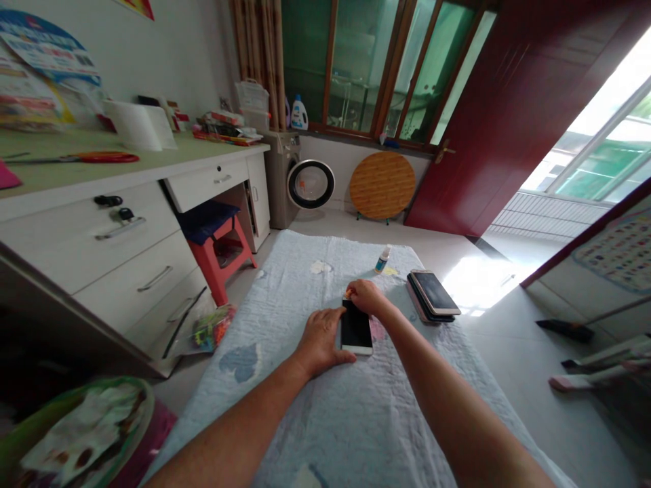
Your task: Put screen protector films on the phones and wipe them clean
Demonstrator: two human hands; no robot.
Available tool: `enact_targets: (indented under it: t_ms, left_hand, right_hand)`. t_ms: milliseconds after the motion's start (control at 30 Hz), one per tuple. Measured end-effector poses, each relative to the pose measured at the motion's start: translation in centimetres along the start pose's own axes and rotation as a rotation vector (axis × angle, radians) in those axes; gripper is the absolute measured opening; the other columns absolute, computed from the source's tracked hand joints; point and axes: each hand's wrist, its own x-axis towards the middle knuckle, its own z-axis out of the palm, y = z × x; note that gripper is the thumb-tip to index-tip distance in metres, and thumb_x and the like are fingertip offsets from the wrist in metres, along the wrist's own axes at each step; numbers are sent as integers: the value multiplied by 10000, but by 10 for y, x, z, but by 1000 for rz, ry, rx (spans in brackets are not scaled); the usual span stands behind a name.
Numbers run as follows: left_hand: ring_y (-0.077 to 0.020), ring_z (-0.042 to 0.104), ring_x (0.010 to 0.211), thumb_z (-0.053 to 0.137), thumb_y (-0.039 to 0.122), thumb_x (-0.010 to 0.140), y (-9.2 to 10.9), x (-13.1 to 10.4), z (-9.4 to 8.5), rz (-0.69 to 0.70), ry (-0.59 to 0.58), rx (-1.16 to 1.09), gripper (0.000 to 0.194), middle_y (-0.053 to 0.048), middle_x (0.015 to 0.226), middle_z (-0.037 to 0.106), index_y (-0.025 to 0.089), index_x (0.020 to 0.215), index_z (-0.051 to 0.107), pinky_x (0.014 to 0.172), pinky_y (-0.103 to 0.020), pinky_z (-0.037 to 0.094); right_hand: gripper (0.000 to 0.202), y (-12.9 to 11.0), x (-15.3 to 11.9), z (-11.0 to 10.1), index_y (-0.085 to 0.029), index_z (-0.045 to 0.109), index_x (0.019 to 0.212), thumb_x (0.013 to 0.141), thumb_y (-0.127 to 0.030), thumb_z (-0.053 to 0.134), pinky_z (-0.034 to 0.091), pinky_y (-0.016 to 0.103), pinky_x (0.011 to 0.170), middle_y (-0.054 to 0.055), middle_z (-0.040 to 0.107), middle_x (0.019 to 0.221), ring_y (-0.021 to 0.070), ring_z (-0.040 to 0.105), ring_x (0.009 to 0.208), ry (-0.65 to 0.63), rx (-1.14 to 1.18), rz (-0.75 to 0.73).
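- The phone could have slid or turned on the soft, quilted cloth if the right hand had pushed harder than the left hand braced.
- The small orange item sat so close to the glass that a slip of the pinch might have scratched or smeared the screen, or let the item drop into a fold.
- The left thumb lay close by the lower end, so a careless shift might have left a print on the front.
- The white-capped bottle stood upright on that same uneven cloth, beyond the right hand; a tug on the fabric or a knock could have tipped it.
- The stack of devices, near the right edge of the bench, might have slipped if the right forearm had swung wide.
- The phone looked slim and flat, its face up, with a dark, unlit screen and a white border at the lower end; its upper end was partly hidden by fingers.
- It lay on the cloth-covered bench between the hands, the left one loosely spread along its left side, the right one pinched around the orange item at its top edge.
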Motion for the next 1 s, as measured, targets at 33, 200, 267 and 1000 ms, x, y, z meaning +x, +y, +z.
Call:
enact_targets:
  t_ms: [33, 200, 267, 1000]
  left_hand:
    - [-359, 525, 1190, 821, 604, 498, 0, 0, 0, -6, -2, -1, 981, -132, 1288, 575, 208, 1319, 458, 1044, -511, 354]
    - [-355, 511, 1204, 828, 556, 518, 0, 0, 0, 4, -3, -21, 951, -120, 1306, 554, 236, 1321, 433, 1043, -516, 347]
    - [-350, 493, 1216, 844, 534, 494, 1, 0, 0, -10, 9, -12, 982, -126, 1308, 531, 222, 1321, 415, 1046, -500, 352]
    - [-411, 337, 1344, 803, 486, 468, 1, -3, 10, -89, 161, 54, 1350, -232, 1453, 328, 144, 1476, -26, 1100, -548, 281]
  right_hand:
    - [280, -1, 2, 0, -177, 740, 950, 809, -120, 505, 418, 228, 758, 76, 735, 969, 183, 649, 909, -11, 7, -10]
    - [284, -7, 7, 0, -184, 737, 945, 811, -98, 503, 418, 194, 734, 42, 733, 945, 147, 647, 872, -57, 37, -81]
    - [290, -9, 7, 0, -178, 737, 951, 813, -84, 500, 416, 201, 766, 55, 719, 958, 151, 633, 887, -65, 32, -113]
    - [128, -44, -69, 8, -162, 704, 813, 850, -166, 581, 354, 282, 774, 59, 591, 895, 165, 478, 818, -72, -112, -422]
